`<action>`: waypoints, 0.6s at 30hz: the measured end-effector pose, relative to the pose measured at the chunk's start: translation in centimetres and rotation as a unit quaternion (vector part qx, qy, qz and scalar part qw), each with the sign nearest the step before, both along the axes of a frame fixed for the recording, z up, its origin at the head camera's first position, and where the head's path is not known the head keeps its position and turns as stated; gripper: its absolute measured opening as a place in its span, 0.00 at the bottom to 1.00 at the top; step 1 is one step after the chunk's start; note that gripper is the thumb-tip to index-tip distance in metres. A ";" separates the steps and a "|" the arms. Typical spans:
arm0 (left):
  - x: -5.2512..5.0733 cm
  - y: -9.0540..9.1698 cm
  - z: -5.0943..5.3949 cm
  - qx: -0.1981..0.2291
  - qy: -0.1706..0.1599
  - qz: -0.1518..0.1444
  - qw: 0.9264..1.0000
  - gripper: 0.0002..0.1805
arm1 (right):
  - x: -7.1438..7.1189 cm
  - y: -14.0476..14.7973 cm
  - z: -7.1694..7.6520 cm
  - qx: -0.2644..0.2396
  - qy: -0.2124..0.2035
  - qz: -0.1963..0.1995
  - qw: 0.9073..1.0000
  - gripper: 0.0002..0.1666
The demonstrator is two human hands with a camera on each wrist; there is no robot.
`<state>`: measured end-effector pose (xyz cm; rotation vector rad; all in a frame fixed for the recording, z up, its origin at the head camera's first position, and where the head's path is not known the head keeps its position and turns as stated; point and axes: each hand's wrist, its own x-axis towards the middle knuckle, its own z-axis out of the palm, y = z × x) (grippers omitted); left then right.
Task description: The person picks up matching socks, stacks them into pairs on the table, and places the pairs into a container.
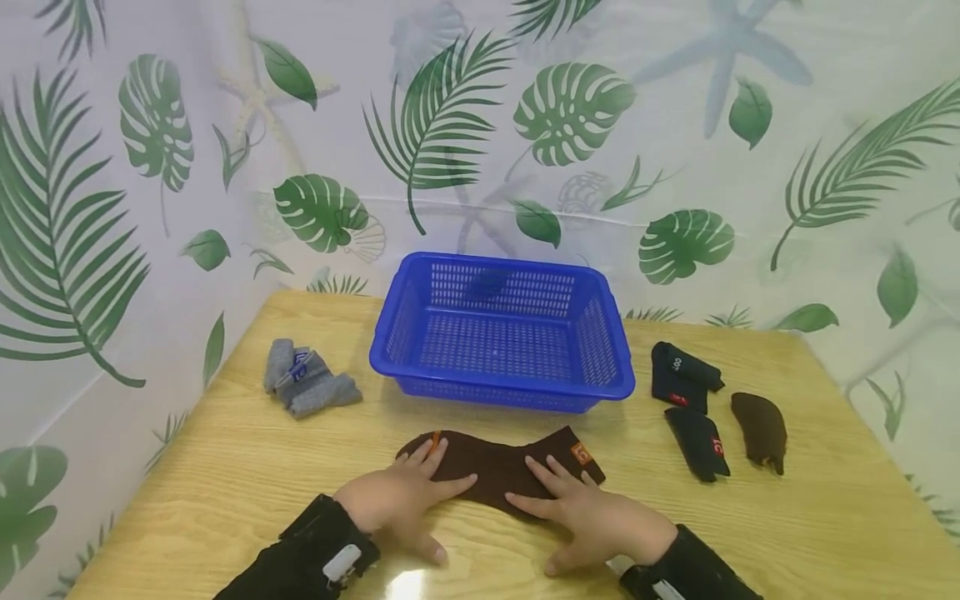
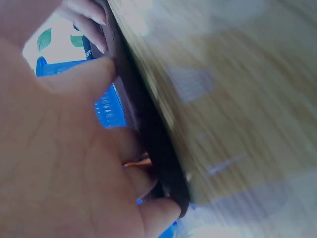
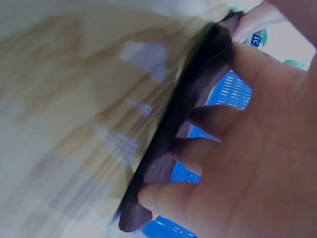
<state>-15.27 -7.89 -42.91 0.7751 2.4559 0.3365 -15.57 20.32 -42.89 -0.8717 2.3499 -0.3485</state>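
A dark brown sock with an orange label at its right end and an orange stripe near its left end lies flat on the wooden table. My left hand rests spread fingers on its left part. On its right part, the fingertips of my right hand press down, also spread. Both thumbs lie on the near side of the sock, apart from it. Each wrist view shows the sock edge-on, the left hand's fingers and the right hand's fingers touching its top.
Behind the sock stands a blue plastic basket. Folded grey socks lie at the left. To the right are dark socks, another dark sock with a red label and a brown sock. A leaf-patterned cloth hangs behind the table.
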 end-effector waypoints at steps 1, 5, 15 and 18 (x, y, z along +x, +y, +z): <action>-0.1 0.0 0.0 0.000 -0.002 -0.001 1.000 0.50 | 0.0 0.1 0.0 0.001 0.000 0.002 1.000 0.48; -0.5 0.5 0.1 0.002 0.052 0.008 0.999 0.44 | 0.0 0.2 -0.1 0.006 0.007 0.012 1.000 0.51; -1.1 1.0 -0.1 0.031 0.093 0.034 0.995 0.32 | 0.3 0.4 -0.4 0.005 -0.001 0.020 1.000 0.54; -1.2 1.0 -0.3 0.034 0.064 0.036 0.997 0.33 | 0.3 0.9 -0.6 -0.021 -0.004 0.007 1.000 0.51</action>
